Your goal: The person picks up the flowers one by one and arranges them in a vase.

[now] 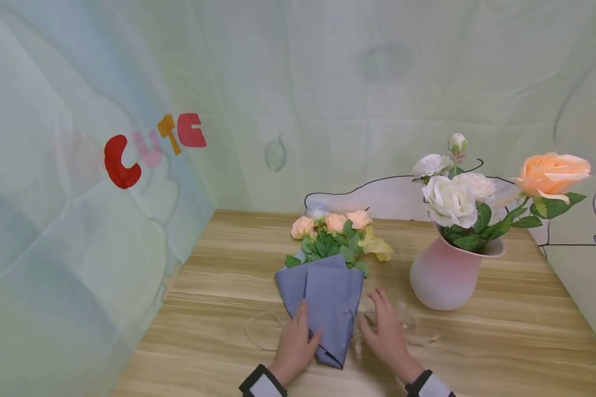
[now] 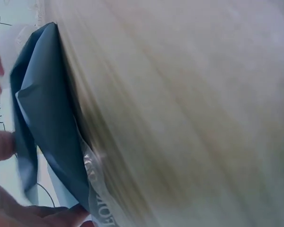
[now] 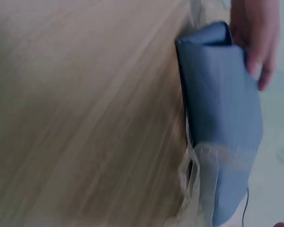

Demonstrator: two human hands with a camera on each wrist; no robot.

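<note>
Tying a ribbon round the wrapped bouquet seems to be the step in hand, at the stage of gathering the ends. The bouquet lies on the worktop in front of the person, its peach roses pointing away and its blue wrapping paper narrowing toward the near edge. The left hand grips the left side of the paper near its narrow end, thumb on top and fingers beside it, which steadies the bundle. The right hand is released, its fingers loosely spread just beside the right edge of the paper. The sheer ribbon spreads out on both sides of the bouquet, and in the right wrist view a band of it crosses the paper; it is so thin and blurred there that I cannot tell whether a right fingertip touches it. No finished knot or bow shows. The next move probably calls for the right hand to pinch the loose length on its side and draw it over the paper, while the left hand keeps the folds closed. Pulling hard could crease the paper or let the overlap slip. The pink vase stands upright to the right, well apart from the bouquet.
</note>
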